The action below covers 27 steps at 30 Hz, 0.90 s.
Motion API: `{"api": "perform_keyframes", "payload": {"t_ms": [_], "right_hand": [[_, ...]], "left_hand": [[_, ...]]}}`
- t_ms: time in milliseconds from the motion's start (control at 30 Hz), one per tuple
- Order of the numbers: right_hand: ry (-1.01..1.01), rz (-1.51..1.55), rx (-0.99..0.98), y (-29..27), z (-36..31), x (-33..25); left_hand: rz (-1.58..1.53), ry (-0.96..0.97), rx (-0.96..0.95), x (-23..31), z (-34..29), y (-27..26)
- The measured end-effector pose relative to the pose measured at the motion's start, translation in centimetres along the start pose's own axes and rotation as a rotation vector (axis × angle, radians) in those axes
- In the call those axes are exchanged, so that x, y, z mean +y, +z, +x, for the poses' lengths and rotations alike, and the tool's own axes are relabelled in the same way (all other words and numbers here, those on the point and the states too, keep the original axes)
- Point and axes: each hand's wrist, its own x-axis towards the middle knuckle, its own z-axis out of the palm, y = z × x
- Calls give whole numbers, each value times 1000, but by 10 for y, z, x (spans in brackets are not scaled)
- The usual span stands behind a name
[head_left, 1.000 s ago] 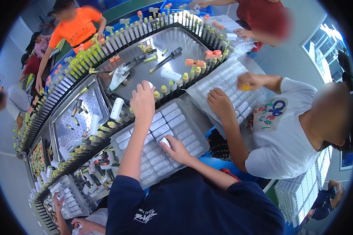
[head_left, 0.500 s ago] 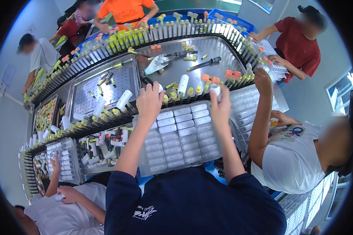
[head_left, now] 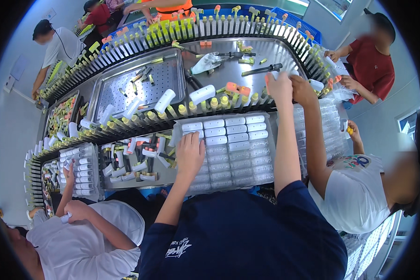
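A clear plastic tray (head_left: 212, 184) with rows of pockets lies before me, its far rows filled with white oval casings (head_left: 235, 129). My left hand (head_left: 190, 151) is closed over the tray's left column, its fingertips at a white casing that they partly cover. Farther off to the right, my right hand (head_left: 281, 88) reaches over the rack's near edge. Its fingers are smeared by motion beside a blurred white shape, so what it holds cannot be made out. Right against it is a co-worker's hand (head_left: 304, 91). White T-shaped heads (head_left: 202, 94) and an orange one (head_left: 238, 88) stand on yellow-necked stems along the rack.
Inside the curved rack lie a perforated metal tray (head_left: 121, 100), a white glove (head_left: 206, 63) and a black tool (head_left: 262, 70). Loose T-shaped pieces (head_left: 137, 158) fill a bin on my left. Co-workers sit close on both sides; another clear tray (head_left: 319, 135) is at right.
My left hand has come back from the rack's edge onto the tray. My right hand, earlier gripping a white casing, has moved right and away to the co-worker's hand. The view has shifted.
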Motion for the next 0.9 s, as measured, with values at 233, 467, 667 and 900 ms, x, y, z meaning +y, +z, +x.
{"api": "perform_keyframes", "payload": {"t_ms": [233, 467, 667, 900], "right_hand": [[-184, -269, -137, 23, -56, -74], [-634, 92, 118, 1, -110, -92], [-409, 315, -333, -18, -230, -36], [-535, 104, -468, -8, -244, -2]], "left_hand": [[38, 223, -162, -17, 11, 21], [110, 78, -302, -43, 36, 19], [206, 293, -358, -55, 43, 24], [183, 399, -319, -41, 48, -10]]}}
